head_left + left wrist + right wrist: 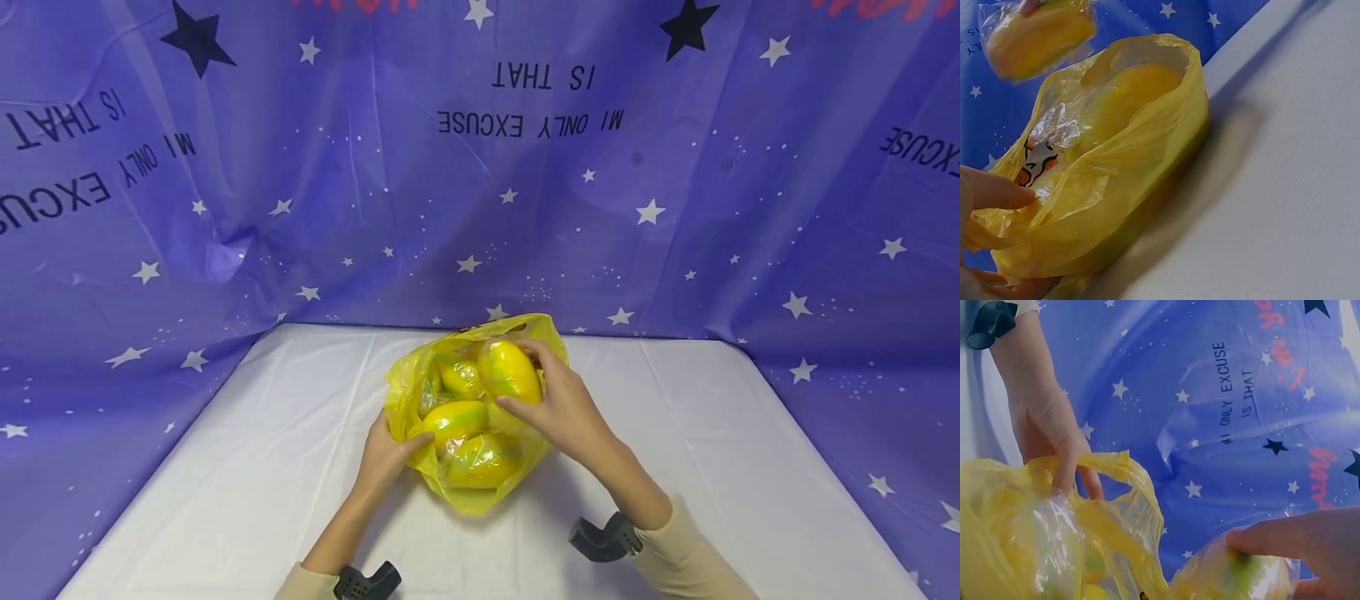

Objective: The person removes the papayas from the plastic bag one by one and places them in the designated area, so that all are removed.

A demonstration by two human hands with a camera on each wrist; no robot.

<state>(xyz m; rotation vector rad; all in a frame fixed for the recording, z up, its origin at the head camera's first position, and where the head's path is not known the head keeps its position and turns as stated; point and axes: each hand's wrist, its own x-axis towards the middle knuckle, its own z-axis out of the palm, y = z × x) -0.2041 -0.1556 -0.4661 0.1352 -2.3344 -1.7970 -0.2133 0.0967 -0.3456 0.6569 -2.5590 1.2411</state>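
A yellow plastic bag (472,500) stands with its mouth spread, holding several yellow-green mangoes in clear wrap, among them a front mango (483,461) and one at the left (456,418). My left hand (386,454) grips the bag's left rim, thumb inside; in the left wrist view its fingers pinch the yellow film. My right hand (561,410) holds a wrapped mango (510,371) between thumb and fingers, at the bag's right rear side. The left wrist view shows this held mango (1041,44) raised apart from the bag. Deeper contents are hidden.
The bag stands on a white-covered table (720,467). Behind and on both sides hangs a purple-blue cloth (420,192) with stars and lettering. Each wrist wears a black device, the right one (603,537) just above the tabletop.
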